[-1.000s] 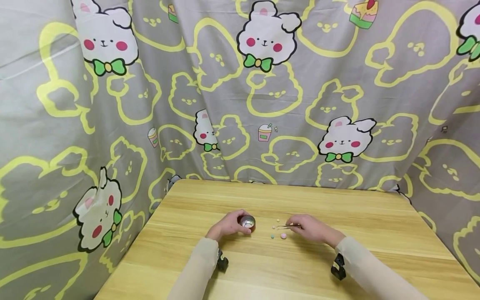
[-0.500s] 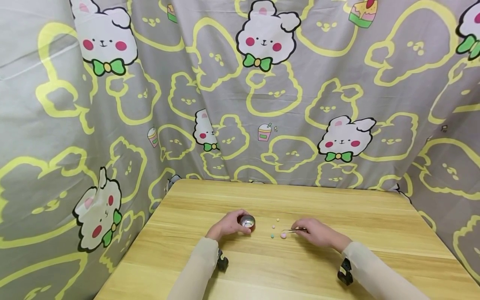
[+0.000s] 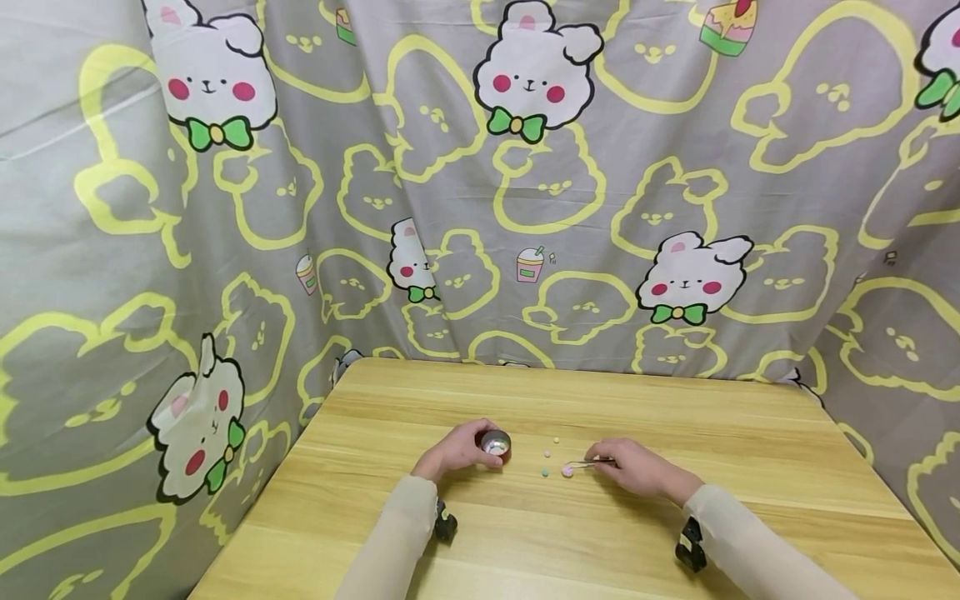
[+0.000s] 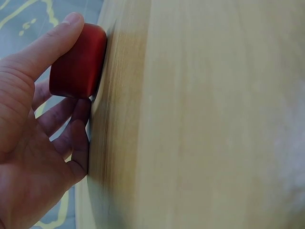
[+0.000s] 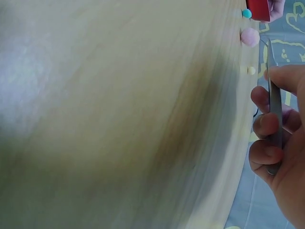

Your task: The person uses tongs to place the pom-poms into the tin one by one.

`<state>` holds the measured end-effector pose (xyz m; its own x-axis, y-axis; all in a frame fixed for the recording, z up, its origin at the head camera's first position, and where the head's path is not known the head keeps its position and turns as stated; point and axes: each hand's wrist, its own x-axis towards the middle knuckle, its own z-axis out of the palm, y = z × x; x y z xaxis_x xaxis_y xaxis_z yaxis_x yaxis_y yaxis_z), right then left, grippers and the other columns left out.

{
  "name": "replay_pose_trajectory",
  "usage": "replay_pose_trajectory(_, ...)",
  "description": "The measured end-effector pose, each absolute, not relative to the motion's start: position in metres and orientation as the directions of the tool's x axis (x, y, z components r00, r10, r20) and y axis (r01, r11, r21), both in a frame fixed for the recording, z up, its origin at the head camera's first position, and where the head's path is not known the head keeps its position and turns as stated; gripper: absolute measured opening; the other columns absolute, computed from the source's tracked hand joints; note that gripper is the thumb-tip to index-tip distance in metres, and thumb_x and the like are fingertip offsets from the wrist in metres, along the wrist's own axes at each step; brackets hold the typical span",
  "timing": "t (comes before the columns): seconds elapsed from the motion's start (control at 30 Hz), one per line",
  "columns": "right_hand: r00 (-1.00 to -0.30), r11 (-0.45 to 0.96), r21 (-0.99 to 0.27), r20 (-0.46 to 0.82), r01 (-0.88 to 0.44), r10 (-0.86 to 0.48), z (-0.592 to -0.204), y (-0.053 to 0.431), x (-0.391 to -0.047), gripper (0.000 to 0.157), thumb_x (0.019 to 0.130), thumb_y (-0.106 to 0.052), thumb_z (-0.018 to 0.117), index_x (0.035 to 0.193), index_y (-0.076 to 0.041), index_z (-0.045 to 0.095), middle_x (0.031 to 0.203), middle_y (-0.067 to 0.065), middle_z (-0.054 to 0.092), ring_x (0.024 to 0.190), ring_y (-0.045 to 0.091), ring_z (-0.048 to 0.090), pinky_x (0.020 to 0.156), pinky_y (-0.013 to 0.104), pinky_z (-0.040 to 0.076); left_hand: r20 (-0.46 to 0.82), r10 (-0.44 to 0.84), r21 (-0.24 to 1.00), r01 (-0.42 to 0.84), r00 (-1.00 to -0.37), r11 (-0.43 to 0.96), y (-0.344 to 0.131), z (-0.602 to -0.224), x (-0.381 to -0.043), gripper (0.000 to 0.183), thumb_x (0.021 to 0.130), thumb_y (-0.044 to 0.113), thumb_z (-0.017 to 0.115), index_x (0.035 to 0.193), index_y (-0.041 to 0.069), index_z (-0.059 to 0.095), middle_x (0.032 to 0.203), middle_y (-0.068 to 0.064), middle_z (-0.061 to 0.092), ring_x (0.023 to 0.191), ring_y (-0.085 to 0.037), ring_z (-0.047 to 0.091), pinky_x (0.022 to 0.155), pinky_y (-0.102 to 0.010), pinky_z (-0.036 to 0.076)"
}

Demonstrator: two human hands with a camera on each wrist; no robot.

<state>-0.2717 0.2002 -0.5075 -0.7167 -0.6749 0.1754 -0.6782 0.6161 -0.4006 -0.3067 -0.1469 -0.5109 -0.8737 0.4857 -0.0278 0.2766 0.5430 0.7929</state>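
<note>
My left hand [image 3: 459, 448] grips a small round red tin [image 4: 80, 62] that stands on the table. Pale bits lie inside the tin, as the head view shows. A pair of metal tweezers [image 5: 274, 107] is held in my right hand [image 3: 637, 467], tips pointing left. The tips are at the largest ball, a pink one [image 3: 567, 472]; whether they touch it I cannot tell. Left of it lies a teal ball [image 3: 545, 472]. Farther back are a small pale pink ball [image 3: 547, 454] and a small yellow ball [image 3: 557, 440].
The wooden table [image 3: 465, 392] reaches back to a grey patterned curtain [image 3: 457, 192], which also hangs on both sides. Black camera mounts [image 3: 446, 523] are strapped at both wrists.
My right hand has moved right and nearer to me. The tweezer tips have gone from beside the small pale pink ball to the large pink one. The left hand and the tin have stayed still.
</note>
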Motion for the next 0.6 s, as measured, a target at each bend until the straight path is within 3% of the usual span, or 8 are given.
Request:
replay_pose_trajectory(0.23, -0.706, 0.610, -0.386, 0.186, -0.692, -0.684, -0.5108, 0.1985, -0.2738, 0.015, 0.096, -0.018, 0.056, 0.107, -0.021, 0.066, 0.101, -0.009, 0.064, 0.092, 0.012, 0.060, 0.074, 0.036, 0.048, -0.046, 0.477, 0.797, 0.255, -0.878, 0.548, -0.1476, -0.5123, -0.3079, 0.043, 0.074, 0.021, 0.082, 0.112, 0.017, 0.061, 0.105, 0.005, 0.060, 0.100, -0.015, 0.054, 0.087, -0.036, 0.043)
replay_pose_trajectory(0.6, -0.734, 0.630, -0.415, 0.160, -0.657, -0.660, -0.5105, 0.1998, -0.2755, 0.015, 0.097, -0.021, 0.055, 0.108, -0.022, 0.065, 0.102, -0.008, 0.064, 0.093, 0.012, 0.060, 0.076, 0.036, 0.049, -0.048, 0.481, 0.796, 0.257, -0.876, 0.548, -0.1477, -0.5116, -0.3082, 0.043, 0.075, 0.020, 0.081, 0.113, 0.017, 0.060, 0.106, 0.004, 0.060, 0.101, -0.016, 0.054, 0.087, -0.036, 0.042)
